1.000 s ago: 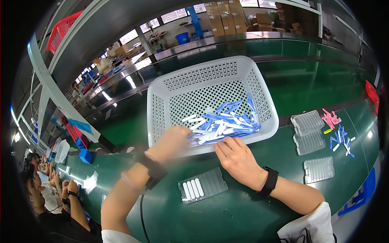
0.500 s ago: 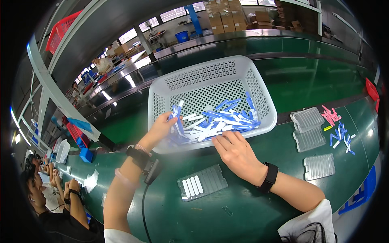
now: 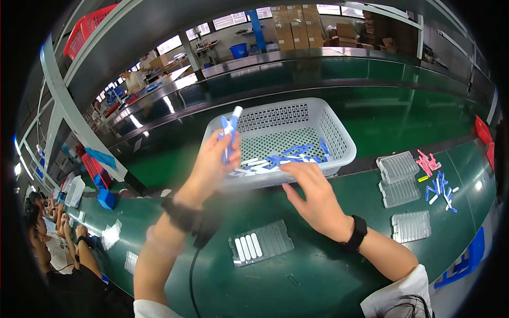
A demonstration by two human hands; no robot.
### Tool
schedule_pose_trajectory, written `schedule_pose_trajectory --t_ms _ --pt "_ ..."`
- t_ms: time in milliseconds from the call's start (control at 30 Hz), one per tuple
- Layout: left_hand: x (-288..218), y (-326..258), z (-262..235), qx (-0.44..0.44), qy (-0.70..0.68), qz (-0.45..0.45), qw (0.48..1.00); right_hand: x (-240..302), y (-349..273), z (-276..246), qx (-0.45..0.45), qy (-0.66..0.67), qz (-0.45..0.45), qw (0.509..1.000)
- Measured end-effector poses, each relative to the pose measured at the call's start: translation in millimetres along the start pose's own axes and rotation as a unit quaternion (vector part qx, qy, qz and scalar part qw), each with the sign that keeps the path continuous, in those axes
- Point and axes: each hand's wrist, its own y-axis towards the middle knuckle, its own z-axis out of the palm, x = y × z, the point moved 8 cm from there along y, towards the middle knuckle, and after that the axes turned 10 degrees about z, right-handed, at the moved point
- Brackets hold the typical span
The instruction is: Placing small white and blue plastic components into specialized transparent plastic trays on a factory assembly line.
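left hand point(image 3: 214, 161): risen out of the basket point(image 3: 339, 140) to frame centre, now clutching blue and white sticks point(image 3: 231, 130).
right hand point(image 3: 313, 199): fingers spread, empty, at the basket's front rim.
tray point(image 3: 261, 243): partly filled, lower centre.

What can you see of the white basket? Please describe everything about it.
The basket is white, looks like plastic, rectangular with rounded corners, and its walls and floor are perforated. It sits upright on the green bench, open at the top. Blue and white sticks lie loose on its floor, toward the near side. The right hand reaches over its near rim; the left hand holds a few sticks raised at its left end.
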Motion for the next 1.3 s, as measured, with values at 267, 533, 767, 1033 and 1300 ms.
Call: schedule_pose_trajectory --t_ms 267,533,767,1033,1300 --pt "18.8 -145.5 51.0 0.13 0.021 -0.153 0.979 19.4 -9.7 15.0 0.154 0.471 0.235 0.836" --pt "32.2 -189.1 36.6 0.11 -0.011 -0.146 0.983 46.2 -38.0 51.6 0.337 0.323 0.221 0.857" --pt "33.7 -202.4 23.0 0.102 -0.117 -0.128 0.979 48.6 -52.0 65.6 0.335 0.447 0.327 0.762" --pt "41.3 -205.8 7.2 0.055 -0.109 -0.092 0.988 40.1 -62.8 82.6 0.339 0.443 0.447 0.699" --pt "50.5 -208.1 -14.4 -0.021 -0.138 -0.09 0.986 22.9 -36.1 72.2 0.245 0.45 0.365 0.777"
